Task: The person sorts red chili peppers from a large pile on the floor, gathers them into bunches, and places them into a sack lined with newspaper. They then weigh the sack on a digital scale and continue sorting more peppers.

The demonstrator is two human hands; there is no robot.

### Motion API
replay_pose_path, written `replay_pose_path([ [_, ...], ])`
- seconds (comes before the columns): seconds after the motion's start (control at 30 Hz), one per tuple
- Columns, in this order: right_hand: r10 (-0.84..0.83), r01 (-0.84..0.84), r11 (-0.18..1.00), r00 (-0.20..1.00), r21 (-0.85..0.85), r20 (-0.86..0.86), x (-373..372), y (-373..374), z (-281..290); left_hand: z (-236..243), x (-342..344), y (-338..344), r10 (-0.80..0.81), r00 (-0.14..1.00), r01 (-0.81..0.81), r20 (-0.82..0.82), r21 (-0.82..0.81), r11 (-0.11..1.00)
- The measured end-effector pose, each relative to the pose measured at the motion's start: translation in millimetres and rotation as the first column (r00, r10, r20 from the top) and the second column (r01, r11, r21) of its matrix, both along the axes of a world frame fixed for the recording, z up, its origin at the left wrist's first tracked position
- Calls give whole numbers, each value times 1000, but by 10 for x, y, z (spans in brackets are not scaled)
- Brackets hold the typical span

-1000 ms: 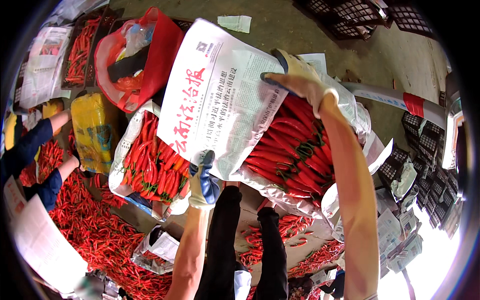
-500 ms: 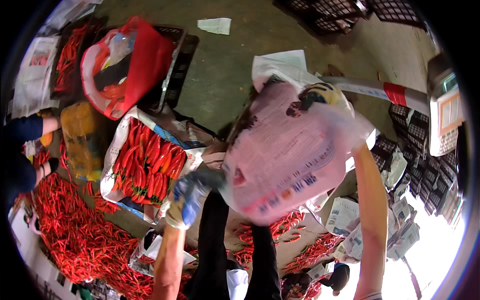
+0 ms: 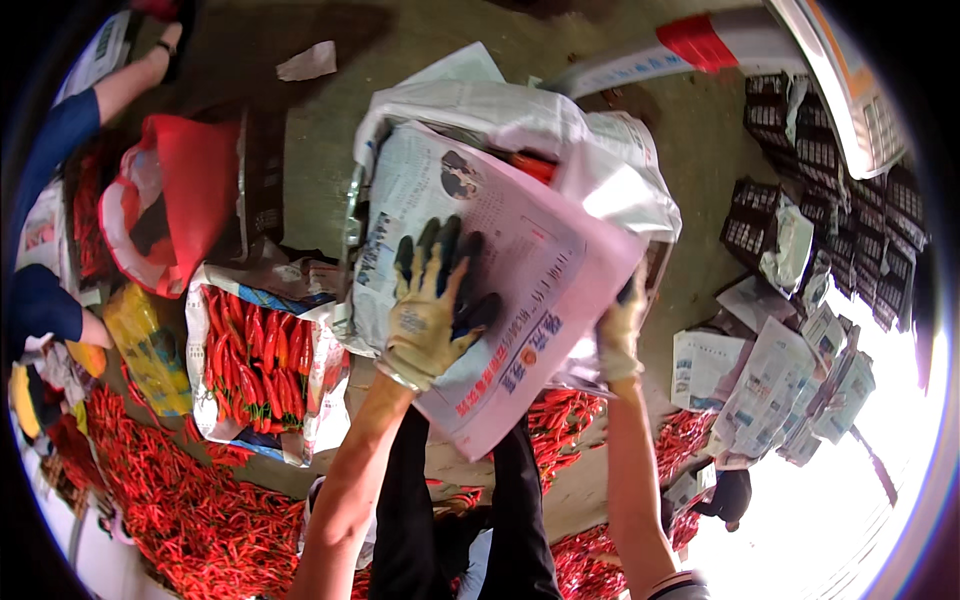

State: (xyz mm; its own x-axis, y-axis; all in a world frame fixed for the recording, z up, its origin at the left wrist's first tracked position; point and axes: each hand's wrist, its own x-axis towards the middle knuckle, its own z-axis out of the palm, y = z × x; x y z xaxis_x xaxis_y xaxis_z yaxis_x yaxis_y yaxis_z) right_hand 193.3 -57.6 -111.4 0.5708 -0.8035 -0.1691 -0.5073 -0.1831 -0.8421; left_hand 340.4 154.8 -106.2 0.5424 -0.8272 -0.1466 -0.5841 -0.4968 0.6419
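Newspaper sheet (image 3: 530,310), pinkish, lies tilted over the white-lined container (image 3: 480,105) in front of you, its near corner jutting out above your black-trousered legs (image 3: 525,500). Your gloved left hand (image 3: 430,300) is laid on its left part, fingers spread. Your gloved right hand (image 3: 622,325) is at its right edge; fingers partly hidden and blurred, so can't tell if they pinch the paper or the liner. A few red chilies (image 3: 533,167) show past the sheet's upper edge. Just left of you: paper-lined crate (image 3: 320,400), packed with more red chilies. Loose chili pile (image 3: 210,510) on the floor, lower left. Farther left, a yellow-taped bundle (image 3: 150,345), a red bag (image 3: 205,190), and another person's leg (image 3: 60,140) in navy. Right side: scattered newspapers (image 3: 765,380), then dark plastic crates (image 3: 830,210) stacked beyond. Paper scrap (image 3: 307,62) on the far floor.
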Motion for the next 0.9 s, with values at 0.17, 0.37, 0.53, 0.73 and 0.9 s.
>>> replay_pose_path([
  [0.17, 70, -535, 780, 589, -324, -805, -315, 240, -841, -106, -418, -463, -102, 995, 102, 11, 59, 993],
  [0.37, -172, 143, 971, 974, -192, -145, -768, 125, 225, -30, -704, -394, -177, 983, 173, 37, 90, 981],
  [0.53, -522, 447, 766, 852, 461, 42, -2030, 293, -400, -7, -1171, -268, -107, 993, 95, 57, 186, 978],
  [0.73, -285, 288, 721, 952, 630, -109, -2728, 162, -1090, 372, -1058, -131, -87, 982, 106, -167, 109, 988],
  [0.9, 173, -40, 947, 899, 319, -402, -3356, -22, -1132, 723, -323, 307, 437, 660, -604, -611, -86, 792],
])
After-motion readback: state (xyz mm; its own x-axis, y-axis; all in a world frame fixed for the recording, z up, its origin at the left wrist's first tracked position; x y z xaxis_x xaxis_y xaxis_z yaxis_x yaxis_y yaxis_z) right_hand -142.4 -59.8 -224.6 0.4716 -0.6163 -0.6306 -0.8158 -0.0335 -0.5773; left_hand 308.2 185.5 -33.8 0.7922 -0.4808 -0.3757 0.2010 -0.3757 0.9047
